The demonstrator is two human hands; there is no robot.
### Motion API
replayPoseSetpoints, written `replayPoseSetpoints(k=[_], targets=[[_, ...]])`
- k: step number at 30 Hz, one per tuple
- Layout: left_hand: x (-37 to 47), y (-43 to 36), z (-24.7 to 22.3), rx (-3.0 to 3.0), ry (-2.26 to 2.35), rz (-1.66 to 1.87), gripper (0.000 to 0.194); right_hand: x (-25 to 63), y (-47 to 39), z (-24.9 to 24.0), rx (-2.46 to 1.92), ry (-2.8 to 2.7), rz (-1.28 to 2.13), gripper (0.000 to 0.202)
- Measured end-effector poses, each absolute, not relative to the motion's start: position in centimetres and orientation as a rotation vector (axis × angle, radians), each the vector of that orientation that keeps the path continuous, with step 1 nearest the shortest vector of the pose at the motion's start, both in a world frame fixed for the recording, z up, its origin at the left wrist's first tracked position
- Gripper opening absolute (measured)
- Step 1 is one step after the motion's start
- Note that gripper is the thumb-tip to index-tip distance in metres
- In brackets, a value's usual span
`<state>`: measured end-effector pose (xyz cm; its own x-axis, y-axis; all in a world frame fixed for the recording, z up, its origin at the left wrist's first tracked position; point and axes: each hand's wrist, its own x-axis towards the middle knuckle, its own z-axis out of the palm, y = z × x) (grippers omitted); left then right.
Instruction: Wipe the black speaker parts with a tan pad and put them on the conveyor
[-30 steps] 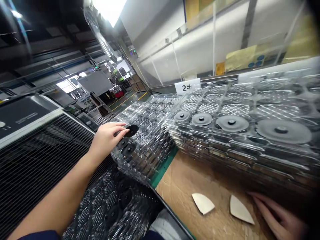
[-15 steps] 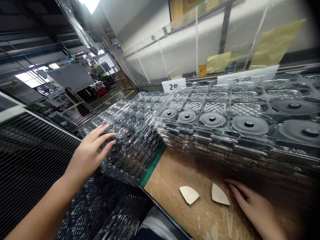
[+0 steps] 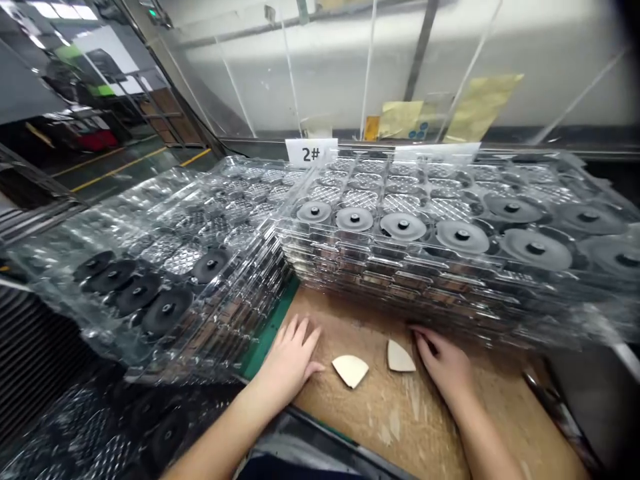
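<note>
My left hand (image 3: pixel 290 357) hovers over or rests on the brown board (image 3: pixel 385 427) at its left side, fingers spread, nothing held. Just right of it lies a cream-white, fan-shaped piece (image 3: pixel 351 370). A second such piece (image 3: pixel 401 357) lies near my right hand (image 3: pixel 444 367). That hand is close to the front of the tray stack, thumb and forefinger tips drawn together; whatever they pinch, if anything, is too small or hidden. Behind the board stands a stack of clear plastic trays (image 3: pixel 360 263). Grey discs with raised hubs, like this disc (image 3: pixel 403 227), sit in its front pockets.
Another clear tray stack (image 3: pixel 240 293) stands left, with several dark discs (image 3: pixel 167 310) in its top tray. Behind are a "2#" label (image 3: pixel 311 153) and a transparent panel (image 3: pixel 330 80). More trays (image 3: pixel 85 427) lie lower left. A dark-edged object (image 3: pixel 560 407) is at right.
My left hand has come down and right, from above the left tray stack to the board. My right hand stays beside the white pieces. The view has turned to the right.
</note>
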<state>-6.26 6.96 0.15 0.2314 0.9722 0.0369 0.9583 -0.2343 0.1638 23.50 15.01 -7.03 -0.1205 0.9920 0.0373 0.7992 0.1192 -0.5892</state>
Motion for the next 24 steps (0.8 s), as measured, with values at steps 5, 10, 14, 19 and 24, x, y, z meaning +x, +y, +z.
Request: replayPoseSetpoints(k=[5,10,14,19,24], targets=[[-5.7,8.2,-4.1,2.189,1.953,0.422,0.043,23.0,14.5,-6.2,-1.789,-1.976,0.621,0.027],[-6.1,8.2,-4.3,2.012,1.867,0.625,0.04,22.8,14.6,-5.8,-1.806,-1.943,0.654,0.028],[-6.3,8.0,-3.2,1.789,1.773,0.754,0.033,22.9,14.6,-3.4,-1.704,-1.949,0.8,0.037],[-4.6,5.5,1.2,1.475,1.451,0.748,0.039,19.6,11.0,4.6,-1.235,-2.243,1.239,0.021],[-1.8,3.2,3.8,1.422,1.049,0.56,0.046,15.0,6.2,7.7,-0.617,-2.671,1.423,0.019]])
